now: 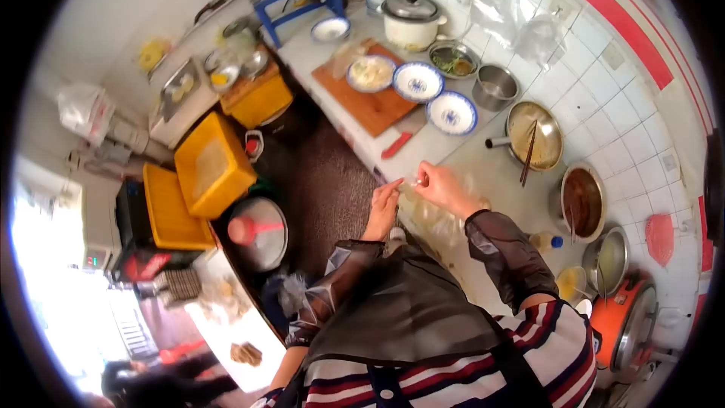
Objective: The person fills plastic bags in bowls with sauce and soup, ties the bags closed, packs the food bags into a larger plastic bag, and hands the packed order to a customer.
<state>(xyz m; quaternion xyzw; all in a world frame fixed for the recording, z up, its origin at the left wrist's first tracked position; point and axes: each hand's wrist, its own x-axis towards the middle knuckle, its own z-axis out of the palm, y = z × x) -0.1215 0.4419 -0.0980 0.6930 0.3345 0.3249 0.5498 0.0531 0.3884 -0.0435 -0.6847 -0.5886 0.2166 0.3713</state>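
Note:
My left hand (384,208) and my right hand (442,187) are raised close together in front of my apron (400,310), at the counter's edge. Between their fingertips is a small, pale, shiny bit (411,181), too small to name. My right fingers are closed in a pinch at it. The left fingers are bent together and point towards it; what they hold, if anything, is hard to see. Beneath my right hand, crumpled clear plastic (445,223) lies on the counter. A red-handled knife (396,145) lies just beyond my hands.
A cutting board (362,109) carries a bowl of pale food (371,73); blue-rimmed plates (451,112) stand beside it. Along the tiled wall are a pan with chopsticks (547,136), a pot of dark sauce (583,202) and an orange cooker (623,325). Yellow crates (215,166) stand left.

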